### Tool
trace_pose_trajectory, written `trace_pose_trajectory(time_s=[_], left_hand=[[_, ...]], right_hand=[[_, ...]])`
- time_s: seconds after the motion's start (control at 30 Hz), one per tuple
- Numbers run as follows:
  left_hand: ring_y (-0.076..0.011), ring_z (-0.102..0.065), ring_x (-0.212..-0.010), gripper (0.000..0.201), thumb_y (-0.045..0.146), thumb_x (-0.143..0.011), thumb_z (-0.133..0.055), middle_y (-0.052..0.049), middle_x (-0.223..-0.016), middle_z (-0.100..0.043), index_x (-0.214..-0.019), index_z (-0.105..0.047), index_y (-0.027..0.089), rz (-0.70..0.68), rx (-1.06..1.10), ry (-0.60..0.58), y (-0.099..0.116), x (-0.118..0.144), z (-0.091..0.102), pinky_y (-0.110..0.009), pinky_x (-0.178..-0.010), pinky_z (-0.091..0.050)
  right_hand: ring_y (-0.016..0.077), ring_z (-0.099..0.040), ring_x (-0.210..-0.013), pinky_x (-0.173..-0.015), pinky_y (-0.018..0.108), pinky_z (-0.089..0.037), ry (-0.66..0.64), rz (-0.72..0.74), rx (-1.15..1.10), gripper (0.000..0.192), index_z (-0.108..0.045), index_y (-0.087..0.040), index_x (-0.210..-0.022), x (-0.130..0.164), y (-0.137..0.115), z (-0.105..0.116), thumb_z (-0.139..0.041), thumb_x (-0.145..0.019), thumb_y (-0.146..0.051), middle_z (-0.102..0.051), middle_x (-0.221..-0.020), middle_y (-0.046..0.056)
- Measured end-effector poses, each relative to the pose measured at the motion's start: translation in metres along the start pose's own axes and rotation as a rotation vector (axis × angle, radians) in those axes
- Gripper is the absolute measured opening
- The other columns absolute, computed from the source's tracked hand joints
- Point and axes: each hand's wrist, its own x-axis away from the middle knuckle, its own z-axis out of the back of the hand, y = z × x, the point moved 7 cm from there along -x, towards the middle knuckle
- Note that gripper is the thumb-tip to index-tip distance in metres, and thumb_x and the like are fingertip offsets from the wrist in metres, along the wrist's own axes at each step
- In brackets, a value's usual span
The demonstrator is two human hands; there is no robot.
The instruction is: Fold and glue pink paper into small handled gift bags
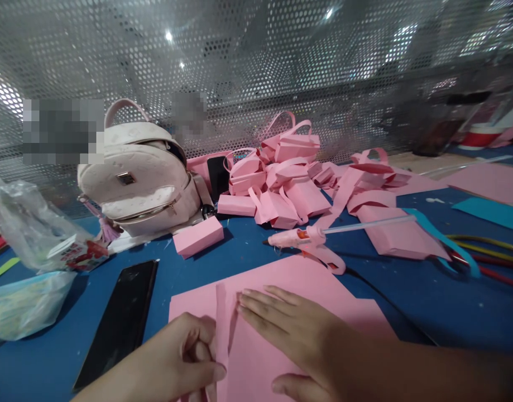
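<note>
On the blue worktop (pixel 407 301), left hand (pixel 185 357) pinches the flat pink paper sheet's (pixel 306 279) folded edge, right hand (pixel 289 329) flat, fingers spread, pressing it; a slip likely skews the crease.

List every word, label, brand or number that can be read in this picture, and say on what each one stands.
None can be read.
Red and white carton in the clear bag: print too blurred to read.
Glue gun: orange label, too small to read.
Backpack: metal plate, no legible text.
Phone: dark screen, nothing shown.
Pink paper under the hands: plain.
</note>
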Motion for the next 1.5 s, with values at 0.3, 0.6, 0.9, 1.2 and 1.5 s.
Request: trace_pose_trajectory(time_s=[0.3, 0.6, 0.9, 1.2, 1.5], left_hand=[[-0.0108, -0.058, -0.050, 0.038, 0.047, -0.073, -0.071, 0.003, -0.059, -0.065, -0.072, -0.043, 0.022, -0.016, -0.061, 0.005, -0.003, 0.004, 0.001, -0.019, -0.047, -0.037], [-0.0097, -0.057, -0.056, 0.030, 0.036, -0.073, -0.068, 0.007, -0.065, -0.056, -0.076, -0.042, 0.022, -0.116, -0.061, 0.052, -0.008, 0.008, 0.005, -0.021, -0.056, -0.036], [-0.0107, -0.058, -0.060, 0.030, 0.041, -0.077, -0.068, 0.006, -0.067, -0.062, -0.081, -0.046, 0.021, -0.016, -0.137, 0.000, -0.003, 0.014, 0.004, -0.022, -0.056, -0.036], [-0.0097, -0.055, -0.056, 0.026, 0.040, -0.078, -0.068, 0.008, -0.065, -0.058, -0.082, -0.051, 0.020, -0.031, -0.096, -0.062, 0.000, 0.016, -0.002, -0.022, -0.053, -0.031], [-0.0090, -0.057, -0.055, 0.032, 0.039, -0.080, -0.073, 0.008, -0.067, -0.056, -0.081, -0.046, 0.022, -0.081, -0.008, -0.048, -0.005, 0.018, 0.000, -0.021, -0.051, -0.035]], right_hand=[[0.0299, -0.026, -0.151, -0.125, 0.049, -0.019, -0.056, -0.045, 0.018, 0.083, -0.031, -0.011, -0.157, -0.003, -0.004, 0.005, -0.070, -0.087, -0.033, -0.028, -0.162, 0.015], [0.0277, -0.026, -0.152, -0.126, 0.045, -0.017, -0.011, 0.008, 0.044, 0.081, -0.032, -0.011, -0.157, 0.000, -0.002, 0.002, -0.069, -0.089, -0.034, -0.030, -0.162, 0.014], [0.0287, -0.023, -0.152, -0.126, 0.047, -0.014, -0.063, -0.031, 0.018, 0.082, -0.028, -0.012, -0.158, 0.000, -0.002, 0.001, -0.067, -0.091, -0.038, -0.025, -0.163, 0.012], [0.0275, -0.023, -0.153, -0.126, 0.046, -0.013, -0.046, -0.021, 0.008, 0.080, -0.028, -0.012, -0.158, 0.001, -0.004, 0.004, -0.067, -0.092, -0.038, -0.025, -0.163, 0.012], [0.0270, -0.019, -0.153, -0.126, 0.046, -0.012, -0.138, -0.073, 0.042, 0.080, -0.025, -0.010, -0.158, -0.003, -0.007, 0.006, -0.064, -0.094, -0.038, -0.019, -0.164, 0.011]])
